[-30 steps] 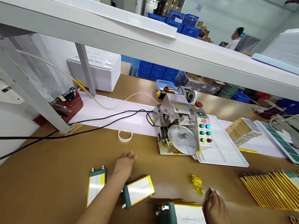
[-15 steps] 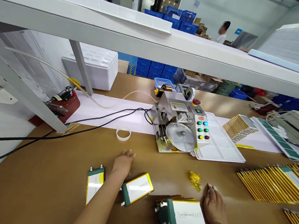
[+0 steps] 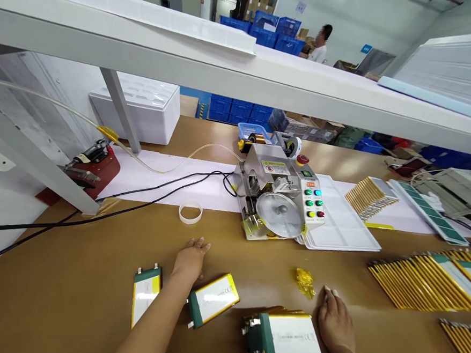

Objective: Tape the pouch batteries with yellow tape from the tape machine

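My left hand lies flat on the brown table, fingers apart, holding nothing. Below it rests a white battery cell with a green end; another cell lies left of my forearm. My right hand is on the table beside a stack of cells, its fingers close together; whether anything is under them is hidden. A crumpled bit of yellow tape sits just above that hand. Behind stands a metal tape machine with a round disc and lit buttons.
A white tape ring lies left of the machine. White trays are at its right, with rows of cells farther right. Black cables cross the left side. A shelf beam spans above. A person stands far back.
The view has shifted slightly, so most things sit a little farther left. Both hands stay in about the same places on the table. The person in the background has moved left.
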Demonstrator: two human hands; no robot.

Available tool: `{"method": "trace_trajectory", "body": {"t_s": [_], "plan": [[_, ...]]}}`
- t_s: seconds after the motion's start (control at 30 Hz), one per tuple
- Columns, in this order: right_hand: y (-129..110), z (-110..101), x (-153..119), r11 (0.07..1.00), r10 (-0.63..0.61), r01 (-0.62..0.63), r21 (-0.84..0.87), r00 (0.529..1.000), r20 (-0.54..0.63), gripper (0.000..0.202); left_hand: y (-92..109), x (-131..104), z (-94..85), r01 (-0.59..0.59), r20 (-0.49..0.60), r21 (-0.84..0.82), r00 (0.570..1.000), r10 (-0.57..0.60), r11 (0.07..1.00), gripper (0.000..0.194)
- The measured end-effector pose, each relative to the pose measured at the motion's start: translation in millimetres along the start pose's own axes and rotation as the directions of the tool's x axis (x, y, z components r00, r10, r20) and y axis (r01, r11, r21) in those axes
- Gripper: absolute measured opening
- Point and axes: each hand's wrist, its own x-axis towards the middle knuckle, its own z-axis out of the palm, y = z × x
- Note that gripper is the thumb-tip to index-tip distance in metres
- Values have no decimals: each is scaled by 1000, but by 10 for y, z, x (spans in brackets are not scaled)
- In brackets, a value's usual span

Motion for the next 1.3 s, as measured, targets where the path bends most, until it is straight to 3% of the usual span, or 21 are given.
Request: {"method": "trace_trajectory", "body": {"t_s": [0.47, 0.57, 0.63, 0.73, 0.87, 0.97, 1.1, 1.3], "plan": [[-29, -39, 5, 1000, 23, -24, 15, 1000, 15, 55, -16, 36, 30, -15, 5, 28, 1000, 14, 999, 96], [-22, -46, -1, 1000, 13, -14, 15, 1000, 13, 55, -5, 23, 30, -10, -19, -20, 1000, 10, 1000, 96], [-18, -51, -3, 1000, 7, -7, 9, 1000, 12, 53, -10, 3, 35, -6, -59, -141, 998, -2, 990, 94], [-14, -59, -4, 1000, 10, -10, -8, 1000, 27, 52, -39, -39, 0, -24, -137, -356, 990, -27, 934, 78], [-23, -67, -6, 1000, 11, -11, -10, 1000, 20, 51, -13, -9, -199, -55, -183, -507, 982, -44, 860, 37], [-28, -62, -10, 1000, 13, -13, 10, 1000, 13, 52, 172, 168, -400, -132, -265, -645, 962, -58, 753, 21], [3, -20, -2, 999, 12, -12, 39, 1000, 11, 52, 553, 582, -578, -248, -369, -784, 923, -105, 569, 26], [4, 38, 14, 997, 63, -64, 50, 998, 18, 54, 960, 1210, -727, -384, -463, -835, 877, -125, 394, 20]]}}
